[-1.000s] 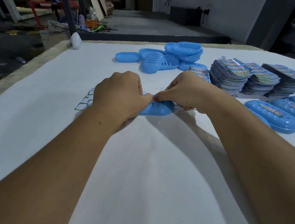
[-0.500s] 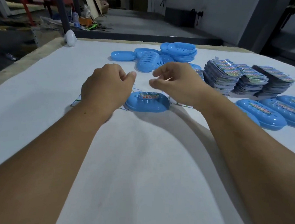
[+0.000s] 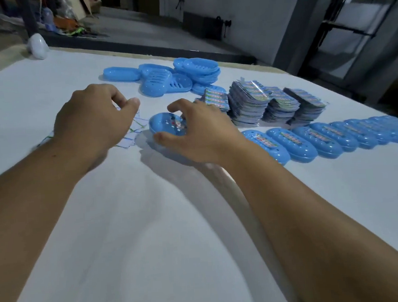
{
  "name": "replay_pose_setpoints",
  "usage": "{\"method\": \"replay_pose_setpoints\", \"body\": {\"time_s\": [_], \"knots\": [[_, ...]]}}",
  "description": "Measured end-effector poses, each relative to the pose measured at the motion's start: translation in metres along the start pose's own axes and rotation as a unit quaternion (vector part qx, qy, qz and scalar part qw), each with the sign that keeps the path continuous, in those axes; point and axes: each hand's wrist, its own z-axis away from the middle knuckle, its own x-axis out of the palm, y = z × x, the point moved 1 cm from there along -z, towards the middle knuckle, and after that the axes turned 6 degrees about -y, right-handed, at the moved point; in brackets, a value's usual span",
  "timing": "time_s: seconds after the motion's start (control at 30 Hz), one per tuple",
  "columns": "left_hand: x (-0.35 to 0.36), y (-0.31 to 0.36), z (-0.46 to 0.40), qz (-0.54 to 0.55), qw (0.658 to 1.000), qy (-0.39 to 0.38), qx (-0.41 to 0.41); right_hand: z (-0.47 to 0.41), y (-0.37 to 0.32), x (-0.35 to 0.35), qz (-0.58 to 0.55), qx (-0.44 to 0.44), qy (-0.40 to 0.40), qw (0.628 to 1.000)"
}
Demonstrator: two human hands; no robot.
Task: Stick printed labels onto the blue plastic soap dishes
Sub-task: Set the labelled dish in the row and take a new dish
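The right hand (image 3: 199, 136) curls over a blue dish (image 3: 167, 124) near the middle of the desk (image 3: 153, 249), thumb on its near rim and fingers over its far side; its grip is holding the dish, which looks tilted with one end lifted. A label (image 3: 175, 124) already shows on the dish's domed face. The left hand (image 3: 93, 118) hangs just left of it, grip narrow and holding nothing that can be seen, over a sheet of backing paper (image 3: 132, 130) lying flat on the desk.

Toward the right edge a row of labelled dishes (image 3: 311, 139) runs away in a line, each touching or overlapping its neighbour. Behind the held dish stand three stacks of labels (image 3: 272, 102), and farther back, toward the far edge, a heap of unlabelled dishes (image 3: 175, 78).

The step in hand appears to be carrying the finished dish to the row. The risks lie mostly in that move:

- The grip is from above, on smooth rounded plastic. A loose pinch could let the dish slip and drop face-down, scuffing the label.
- Fingers lie close to the label. If one drags across an edge not fully pressed, a corner could lift or crease.
- The path to the row passes just in front of the stacks. A wrist or forearm brushing them could topple the tall, uneven piles across the desk.
- Setting the dish down hard against the near end of the row could nudge the line out of order.
- The backing paper could catch on the left hand and slide.
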Motion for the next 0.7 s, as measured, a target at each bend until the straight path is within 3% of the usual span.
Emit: {"method": "replay_pose_setpoints", "body": {"time_s": [0.1,0.3,0.57,0.7], "knots": [[0.001,0.0,0.001,-0.003,1.0,-0.001,0.006,0.02,0.012,-0.005,0.084,0.061,0.014,0.994],[0.011,-0.014,-0.006,0.019,1.0,0.013,0.011,0.052,0.033,-0.014,0.123,0.14,0.032,0.982],[0.047,-0.078,-0.044,0.064,0.997,0.045,-0.027,0.067,0.044,-0.015,0.108,0.156,0.027,0.981],[0.062,-0.106,-0.065,0.071,0.997,0.04,0.0,0.068,0.05,-0.015,0.096,0.16,0.027,0.982]]}}
